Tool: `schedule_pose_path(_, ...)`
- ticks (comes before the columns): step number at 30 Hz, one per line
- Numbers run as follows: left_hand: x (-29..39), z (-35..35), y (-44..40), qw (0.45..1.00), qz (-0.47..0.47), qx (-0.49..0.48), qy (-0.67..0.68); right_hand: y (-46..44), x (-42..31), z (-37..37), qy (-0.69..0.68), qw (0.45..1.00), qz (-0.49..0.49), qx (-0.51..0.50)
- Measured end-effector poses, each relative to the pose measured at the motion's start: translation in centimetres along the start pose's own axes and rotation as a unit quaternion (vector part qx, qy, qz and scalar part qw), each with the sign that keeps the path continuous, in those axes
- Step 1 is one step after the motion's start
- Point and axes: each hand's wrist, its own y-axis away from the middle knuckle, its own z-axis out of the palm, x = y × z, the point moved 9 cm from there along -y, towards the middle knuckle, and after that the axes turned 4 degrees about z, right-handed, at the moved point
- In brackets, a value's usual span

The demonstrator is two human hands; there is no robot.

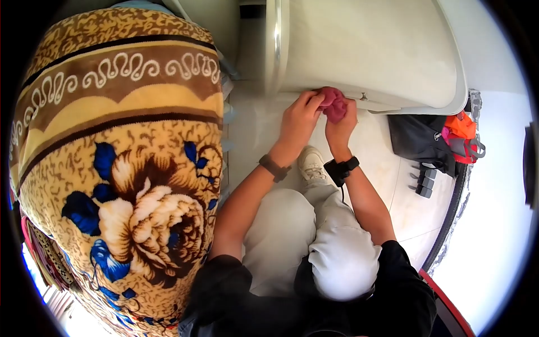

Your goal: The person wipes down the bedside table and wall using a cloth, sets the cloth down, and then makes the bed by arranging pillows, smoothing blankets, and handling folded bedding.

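Observation:
A crumpled dark pink cloth point(335, 106) is held up between both hands, close to the lower edge of a cream-coloured cabinet point(370, 50). My left hand point(300, 121) pinches the cloth from the left, its thumb and fingers pressed together. On the right side of the cloth, my right hand point(341, 126) has its fingers curled round it. Part of the right fingers is hidden behind the cloth. A band is on each wrist.
A bed with a floral blanket point(129, 135) fills the left side. On the tiled floor at the right lie a black bag point(418, 137), an orange item point(461, 126) and a dark grey object point(426, 181). A white shoe point(312, 163) stands below the hands.

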Motion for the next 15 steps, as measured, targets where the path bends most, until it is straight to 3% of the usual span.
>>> schedule_pose_path(2,-2.0,0.3,1.0,0.999,-0.040,-0.009,0.009,0.6,1.5,1.4,0.006,0.998,0.049,-0.041)
schedule_pose_path(5,-2.1,-1.9,1.4,0.998,-0.056,0.001,-0.010,0.5,-1.7,2.8,0.021,0.997,-0.052,-0.044)
schedule_pose_path(11,1.0,-5.8,0.3,0.991,0.050,0.124,-0.025,-0.4,-6.9,2.2,-0.007,0.991,-0.135,-0.003)
schedule_pose_path(15,2.3,-3.1,-0.8,0.993,0.084,0.073,-0.025,-0.9,-5.5,0.0,-0.024,0.992,-0.113,0.047)
